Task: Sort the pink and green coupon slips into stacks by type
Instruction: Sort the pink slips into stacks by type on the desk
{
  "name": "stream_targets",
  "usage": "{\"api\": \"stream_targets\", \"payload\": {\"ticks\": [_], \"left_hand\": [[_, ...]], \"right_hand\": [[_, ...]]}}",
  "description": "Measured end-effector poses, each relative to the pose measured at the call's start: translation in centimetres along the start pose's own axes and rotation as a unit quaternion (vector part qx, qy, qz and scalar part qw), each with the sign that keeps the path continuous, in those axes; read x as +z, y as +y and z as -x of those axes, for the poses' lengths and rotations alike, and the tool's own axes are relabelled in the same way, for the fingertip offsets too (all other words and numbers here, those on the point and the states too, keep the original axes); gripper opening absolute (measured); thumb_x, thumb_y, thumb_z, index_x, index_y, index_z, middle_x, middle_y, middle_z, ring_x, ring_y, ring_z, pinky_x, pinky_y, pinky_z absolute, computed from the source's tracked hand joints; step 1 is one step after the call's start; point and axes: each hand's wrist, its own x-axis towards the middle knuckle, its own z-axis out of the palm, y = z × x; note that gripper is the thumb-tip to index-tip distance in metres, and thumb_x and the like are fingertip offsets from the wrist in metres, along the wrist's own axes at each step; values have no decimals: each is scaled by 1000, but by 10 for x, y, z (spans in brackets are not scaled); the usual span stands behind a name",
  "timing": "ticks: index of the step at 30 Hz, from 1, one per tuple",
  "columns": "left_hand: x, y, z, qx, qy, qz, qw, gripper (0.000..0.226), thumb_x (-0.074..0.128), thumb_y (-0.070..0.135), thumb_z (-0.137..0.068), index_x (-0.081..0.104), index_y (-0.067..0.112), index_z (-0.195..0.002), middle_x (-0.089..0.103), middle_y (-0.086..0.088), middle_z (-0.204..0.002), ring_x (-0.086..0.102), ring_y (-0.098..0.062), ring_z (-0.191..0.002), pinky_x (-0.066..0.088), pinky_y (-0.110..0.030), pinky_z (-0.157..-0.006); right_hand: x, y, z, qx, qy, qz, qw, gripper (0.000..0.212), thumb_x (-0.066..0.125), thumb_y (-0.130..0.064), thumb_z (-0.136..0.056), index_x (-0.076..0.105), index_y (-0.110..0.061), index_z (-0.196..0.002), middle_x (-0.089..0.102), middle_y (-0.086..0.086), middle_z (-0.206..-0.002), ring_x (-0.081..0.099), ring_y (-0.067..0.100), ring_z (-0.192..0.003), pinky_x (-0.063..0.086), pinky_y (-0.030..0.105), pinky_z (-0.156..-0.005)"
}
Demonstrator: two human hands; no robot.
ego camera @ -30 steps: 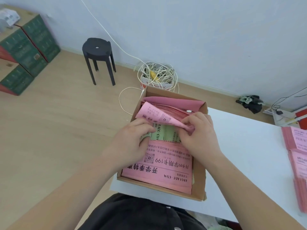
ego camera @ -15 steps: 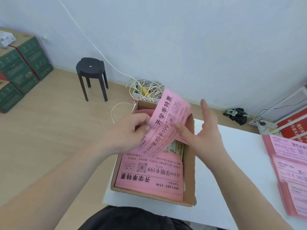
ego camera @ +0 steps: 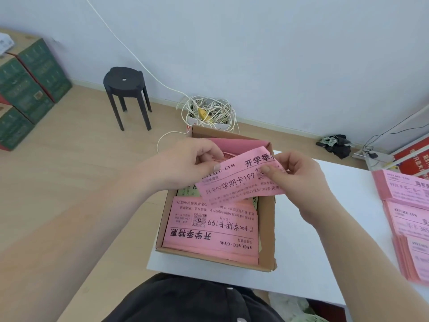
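Note:
A pink coupon slip (ego camera: 234, 180) hangs flat above an open cardboard box (ego camera: 267, 228). My left hand (ego camera: 185, 163) pinches its left end and my right hand (ego camera: 294, 173) pinches its right end. More pink slips (ego camera: 209, 228) lie in the box, printed side up. A green slip (ego camera: 186, 191) peeks out beneath the held slip, mostly hidden. Stacks of pink slips (ego camera: 408, 219) lie on the white table (ego camera: 325, 263) at the far right.
A black stool (ego camera: 126, 89) stands on the wooden floor beyond the box. A coil of white cable (ego camera: 209, 112) lies by the wall. Green cartons (ego camera: 25, 89) are stacked at the far left. Red printed boards (ego camera: 411, 159) lean at the right.
The pink slip was lifted out of the box and turned from upright to level. My right hand, open half a second ago, now pinches its right end.

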Motion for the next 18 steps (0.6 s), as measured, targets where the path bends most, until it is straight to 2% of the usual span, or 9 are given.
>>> {"api": "stream_targets", "payload": {"ticks": [5, 7, 8, 10, 12, 13, 15, 16, 18], "left_hand": [[10, -10, 2, -21, -24, -9, 999, 18, 66, 18, -98, 72, 35, -101, 75, 19, -100, 70, -2, -92, 60, -38, -87], [13, -11, 1, -18, -15, -12, 1000, 23, 63, 17, -99, 72, 38, -99, 73, 23, -100, 68, 0, -97, 58, -34, -89], [13, -11, 1, -15, -13, -18, 1000, 24, 62, 16, -100, 72, 39, -99, 72, 25, -99, 67, 3, -97, 57, -28, -88], [14, -9, 1, -2, -13, -36, 999, 25, 61, 16, -100, 72, 38, -100, 71, 26, -98, 63, 11, -96, 49, -11, -81], [15, -5, 1, 17, -11, -49, 999, 23, 63, 14, -99, 73, 34, -103, 70, 26, -97, 58, 18, -95, 42, 0, -76], [15, -4, 1, 25, -9, -53, 998, 21, 64, 14, -99, 73, 32, -105, 68, 28, -96, 56, 22, -94, 39, 3, -75], [16, -1, 2, 36, -1, -57, 998, 20, 65, 12, -98, 73, 29, -106, 64, 30, -92, 54, 26, -88, 37, 4, -73], [17, -2, 3, 39, 6, -51, 998, 19, 66, 12, -97, 73, 28, -105, 64, 29, -90, 55, 25, -86, 39, 3, -73], [20, -5, 4, 35, 25, -41, 998, 16, 67, 14, -97, 72, 28, -103, 68, 23, -89, 60, 15, -84, 46, -7, -76]], "right_hand": [[-2, 8, 4, 28, -14, -15, 999, 17, 78, -17, -90, 68, -11, -102, 78, 7, -96, 76, 29, -92, 62, 47, -85], [-2, 9, 7, 20, -12, 36, 999, 25, 79, -19, -89, 63, -20, -108, 77, -2, -100, 75, 13, -91, 62, 34, -79], [-2, 9, 6, -7, -1, 110, 994, 35, 81, -22, -88, 58, -29, -114, 71, -10, -109, 69, 2, -96, 56, 25, -80], [-4, 6, 7, -97, 10, 259, 961, 64, 83, -26, -83, 49, -41, -135, 52, -20, -129, 49, -3, -122, 41, 23, -100], [-2, 2, 6, -184, -9, 332, 925, 77, 84, -30, -81, 45, -35, -147, 42, -14, -149, 26, 11, -146, 26, 36, -119], [0, 0, 5, -212, -27, 357, 909, 76, 84, -34, -80, 48, -33, -147, 41, -12, -153, 20, 14, -151, 20, 42, -124], [4, -2, 3, -235, -57, 389, 889, 55, 82, -40, -82, 62, -34, -134, 54, -15, -143, 28, 14, -149, 13, 50, -126], [6, -4, 2, -231, -66, 399, 885, 38, 78, -41, -85, 69, -36, -122, 62, -19, -129, 39, 10, -141, 10, 52, -126], [7, -6, 3, -224, -71, 416, 879, 10, 70, -42, -92, 73, -37, -99, 69, -22, -95, 58, 5, -109, 8, 48, -127]]}}
